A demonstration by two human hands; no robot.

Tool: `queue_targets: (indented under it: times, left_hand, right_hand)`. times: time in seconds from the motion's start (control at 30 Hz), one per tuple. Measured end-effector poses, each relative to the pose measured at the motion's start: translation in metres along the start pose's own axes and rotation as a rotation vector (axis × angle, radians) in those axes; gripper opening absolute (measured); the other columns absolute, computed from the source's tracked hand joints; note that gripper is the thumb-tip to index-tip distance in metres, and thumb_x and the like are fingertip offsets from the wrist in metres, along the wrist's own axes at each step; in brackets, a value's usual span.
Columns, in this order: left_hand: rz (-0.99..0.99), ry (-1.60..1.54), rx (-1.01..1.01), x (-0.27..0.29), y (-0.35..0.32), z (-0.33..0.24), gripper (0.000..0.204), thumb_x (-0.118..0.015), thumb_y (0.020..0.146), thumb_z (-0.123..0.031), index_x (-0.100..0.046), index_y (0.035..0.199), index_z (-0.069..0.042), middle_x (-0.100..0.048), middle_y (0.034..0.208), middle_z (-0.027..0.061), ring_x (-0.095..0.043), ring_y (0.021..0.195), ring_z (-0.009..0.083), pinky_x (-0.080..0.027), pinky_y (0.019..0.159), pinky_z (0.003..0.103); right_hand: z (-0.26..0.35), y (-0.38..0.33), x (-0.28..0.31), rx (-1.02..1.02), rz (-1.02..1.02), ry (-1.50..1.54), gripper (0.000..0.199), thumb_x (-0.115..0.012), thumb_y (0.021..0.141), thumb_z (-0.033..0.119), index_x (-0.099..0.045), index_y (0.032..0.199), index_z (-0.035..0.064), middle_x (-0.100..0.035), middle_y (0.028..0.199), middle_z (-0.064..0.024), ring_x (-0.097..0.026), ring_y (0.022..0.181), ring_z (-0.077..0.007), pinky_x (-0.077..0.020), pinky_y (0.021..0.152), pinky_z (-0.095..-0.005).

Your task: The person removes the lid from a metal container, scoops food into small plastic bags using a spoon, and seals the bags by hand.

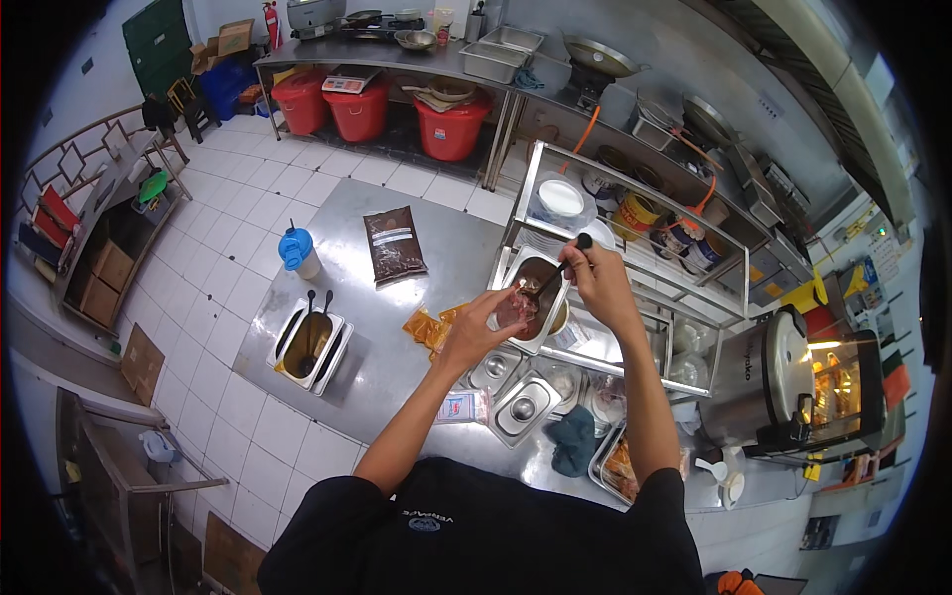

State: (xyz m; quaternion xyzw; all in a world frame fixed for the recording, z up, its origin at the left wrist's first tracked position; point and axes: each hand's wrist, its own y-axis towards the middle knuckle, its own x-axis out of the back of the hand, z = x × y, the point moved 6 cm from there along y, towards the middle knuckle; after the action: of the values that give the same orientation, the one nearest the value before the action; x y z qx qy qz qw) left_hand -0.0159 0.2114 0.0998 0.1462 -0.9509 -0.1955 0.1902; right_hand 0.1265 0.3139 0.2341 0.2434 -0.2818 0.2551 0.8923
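My left hand (474, 332) is closed around a small clear plastic container (515, 309) with something reddish inside; whether it is a cup or a bag I cannot tell. It is over a deep steel pan (528, 346) of brown sauce. A black-handled ladle (583, 241) is gripped in my right hand (601, 285), its lower end reaching down beside the container. The ladle's bowl is mostly hidden. Left of the pan, orange-yellow packets (426, 325) lie on the steel table (342, 228). Lidded steel pans (524, 409) stand just below my hands.
A pouch of dark contents (395, 245), a blue-lidded bottle (299, 252) and a twin steel container (311, 344) with ladles stand leftward. A metal rack (635, 273) rises beyond my right hand. A teal cloth (572, 441) and a large cooker (754, 382) are to the right.
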Motion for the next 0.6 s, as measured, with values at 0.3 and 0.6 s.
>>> queue_targets:
  times: [0.3,0.6]
  left_hand:
    - [-0.172,-0.014,0.051,0.003,-0.001,0.010,0.056,-0.081,0.078,-0.017,-0.059,0.126,0.001,-0.066,0.113,0.0165,-0.066,0.101,0.0301,-0.052,0.087,0.037]
    - [-0.258,-0.029,0.047,-0.001,-0.001,0.010,0.056,-0.083,0.076,-0.013,-0.061,0.125,0.001,-0.069,0.109,0.0133,-0.070,0.094,0.0210,-0.055,0.082,0.034]
  right_hand:
    - [0.048,-0.001,-0.020,0.308,0.010,-0.169,0.017,-0.063,0.093,0.014,-0.059,0.091,-0.0029,-0.059,0.076,-0.0200,-0.057,0.073,-0.0423,-0.0449,0.065,-0.0452]
    - [0.059,-0.005,-0.019,0.353,-0.071,-0.215,0.016,-0.064,0.092,0.012,-0.058,0.087,-0.0019,-0.059,0.078,-0.0189,-0.058,0.074,-0.0414,-0.0455,0.065,-0.0447]
